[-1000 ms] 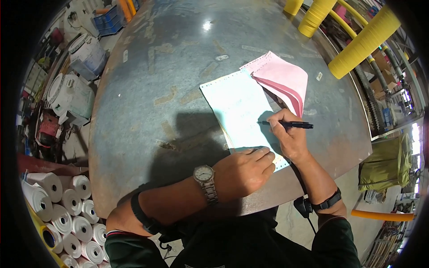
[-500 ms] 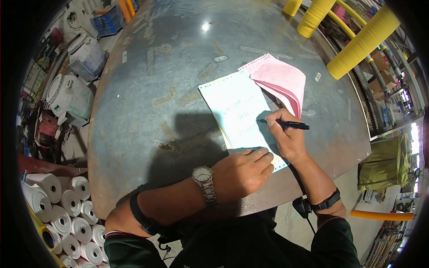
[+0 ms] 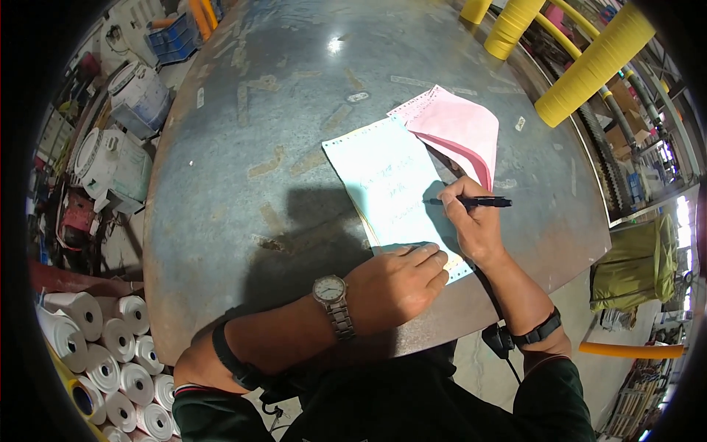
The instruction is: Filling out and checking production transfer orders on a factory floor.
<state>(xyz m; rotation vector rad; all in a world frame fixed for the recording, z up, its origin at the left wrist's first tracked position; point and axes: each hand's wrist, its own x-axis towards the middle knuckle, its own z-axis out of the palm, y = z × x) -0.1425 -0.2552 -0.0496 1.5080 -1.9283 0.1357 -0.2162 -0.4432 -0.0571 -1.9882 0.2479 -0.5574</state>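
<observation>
A stack of white perforated-edge paper [image 3: 383, 169] lies on the worn metal table [image 3: 221, 184], with handwriting across its middle. My right hand [image 3: 477, 225] pinches a black pen [image 3: 486, 201], its tip at the paper beside the handwriting. Across the sheet's lower edge rests my left hand [image 3: 401, 283], flat with its fingers stretched and holding nothing. Beyond my right hand, pink sheets [image 3: 468, 121] with a perforated edge curl up beside the white paper. A metal-banded watch [image 3: 331, 291] is on my left wrist.
Yellow-wrapped posts [image 3: 593, 66] and rollers stand along the table's right side. At the lower left, white rolls [image 3: 136, 383] are stacked. White drums [image 3: 114, 166] and a blue crate [image 3: 173, 38] sit on the floor to the left. A green bag [image 3: 633, 265] hangs at the right.
The view has shifted slightly. The pen lies a little flatter in my right hand, still at the sheet. My left hand stays on the paper's lower edge.
</observation>
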